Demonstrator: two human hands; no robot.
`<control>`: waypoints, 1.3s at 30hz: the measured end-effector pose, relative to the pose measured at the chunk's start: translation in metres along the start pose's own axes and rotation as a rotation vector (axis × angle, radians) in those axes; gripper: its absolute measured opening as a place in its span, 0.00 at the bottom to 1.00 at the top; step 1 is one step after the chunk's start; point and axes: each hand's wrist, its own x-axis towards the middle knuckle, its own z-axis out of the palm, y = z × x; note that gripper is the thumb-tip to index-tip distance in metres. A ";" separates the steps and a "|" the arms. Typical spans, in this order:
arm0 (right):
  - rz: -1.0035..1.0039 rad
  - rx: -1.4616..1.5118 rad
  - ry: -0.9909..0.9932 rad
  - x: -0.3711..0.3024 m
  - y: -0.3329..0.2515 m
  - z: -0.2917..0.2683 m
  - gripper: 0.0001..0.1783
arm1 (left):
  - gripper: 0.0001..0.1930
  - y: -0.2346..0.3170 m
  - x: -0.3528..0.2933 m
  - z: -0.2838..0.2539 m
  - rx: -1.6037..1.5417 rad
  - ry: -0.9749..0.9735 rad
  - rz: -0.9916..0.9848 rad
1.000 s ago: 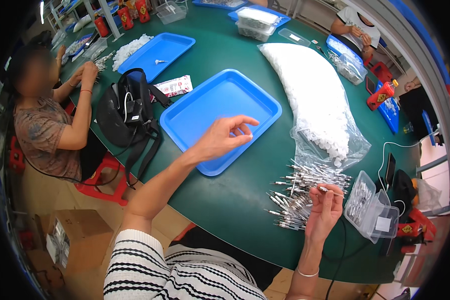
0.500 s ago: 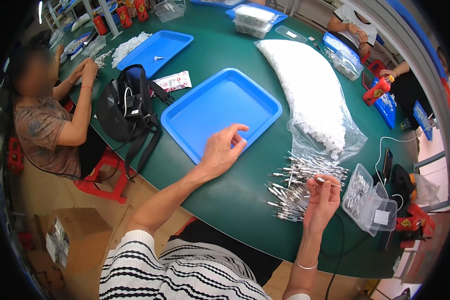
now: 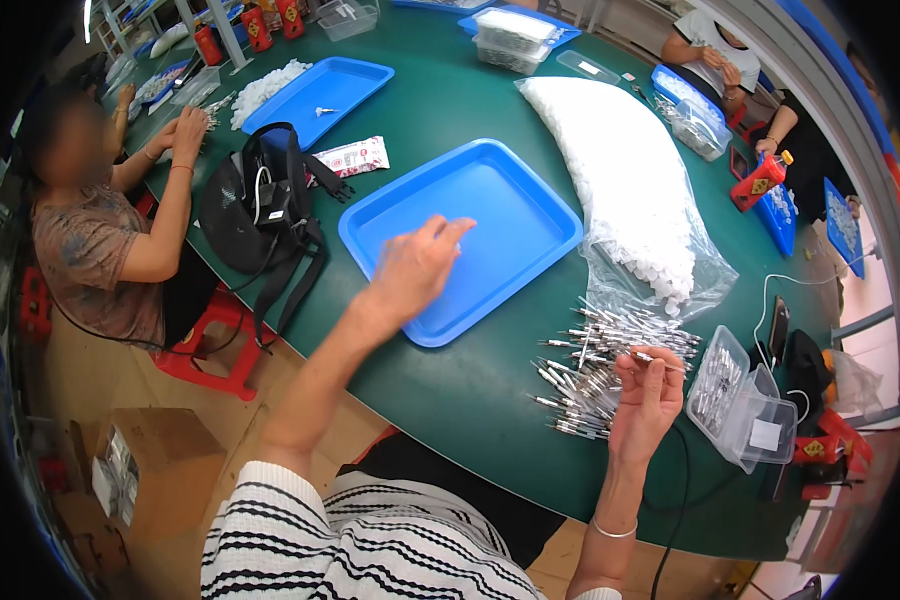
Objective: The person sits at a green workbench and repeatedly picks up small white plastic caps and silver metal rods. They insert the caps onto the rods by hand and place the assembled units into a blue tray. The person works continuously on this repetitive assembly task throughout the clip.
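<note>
The green surface (image 3: 450, 390) is wide, smooth and round at its edge. Beyond the right hand's fingers lies a long clear plastic bag (image 3: 635, 195) full of small white pieces; it is soft and wrinkled, and its open end comes near the metal pins. Under the left hand's fingers sits a big blue plastic tray (image 3: 500, 225), rectangular with a low rim and smooth inside. To the left of these fingers rests a black bag (image 3: 260, 205) of soft cloth with straps, and just behind it a flat white and red packet (image 3: 355, 157). Farther behind is a second blue tray (image 3: 320, 95).

To the right of the right hand's fingers stands a clear plastic box (image 3: 735, 400) with a hinged lid, holding metal parts, and on its side is a small white square label.

Just left of and beyond the right hand's fingers lies a heap of thin shiny metal pins (image 3: 590, 365), scattered on the surface.

The left hand (image 3: 415, 265) hovers over the near part of the big tray, fingers loosely spread and holding nothing. The right hand (image 3: 650, 395) is raised beside the heap; its thumb and fingers pinch one metal pin (image 3: 660, 358), which points to the right.
</note>
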 end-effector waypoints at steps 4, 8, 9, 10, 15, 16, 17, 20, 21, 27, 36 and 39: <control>-0.001 -0.006 0.012 0.000 -0.001 0.000 0.08 | 0.16 -0.040 -0.013 -0.012 -0.014 -0.027 0.124; 0.012 -0.011 0.004 -0.001 0.000 0.002 0.08 | 0.14 -0.037 -0.038 -0.005 -0.149 0.128 -0.024; 0.014 -0.013 0.000 -0.001 0.002 0.003 0.08 | 0.14 -0.033 -0.039 -0.005 -0.139 0.162 -0.057; 0.012 -0.019 -0.002 -0.001 0.003 0.003 0.08 | 0.14 -0.028 -0.039 -0.004 -0.135 0.197 -0.087; 0.014 -0.019 0.028 0.001 0.004 0.000 0.08 | 0.15 -0.025 -0.044 -0.001 -0.126 0.253 -0.081; 0.016 -0.017 0.031 0.001 0.004 -0.001 0.08 | 0.15 -0.025 -0.044 -0.002 -0.129 0.246 -0.083; 0.014 -0.018 0.030 0.001 0.004 0.000 0.08 | 0.15 -0.025 -0.044 -0.002 -0.132 0.239 -0.085; 0.009 -0.020 0.032 0.001 0.005 0.002 0.08 | 0.15 -0.024 -0.041 -0.003 -0.115 0.239 -0.088; 0.008 -0.020 0.036 0.002 0.005 0.001 0.08 | 0.15 -0.023 -0.040 -0.003 -0.113 0.248 -0.084; -0.007 -0.024 0.033 0.004 0.004 0.001 0.08 | 0.15 -0.004 0.012 -0.025 -0.373 0.298 -0.113; 0.032 -0.089 0.033 0.000 0.007 -0.001 0.09 | 0.11 -0.032 0.015 0.044 -0.190 0.045 -0.052; 0.027 -0.108 0.048 -0.001 0.006 0.003 0.09 | 0.11 -0.028 0.022 0.040 -0.172 0.036 -0.076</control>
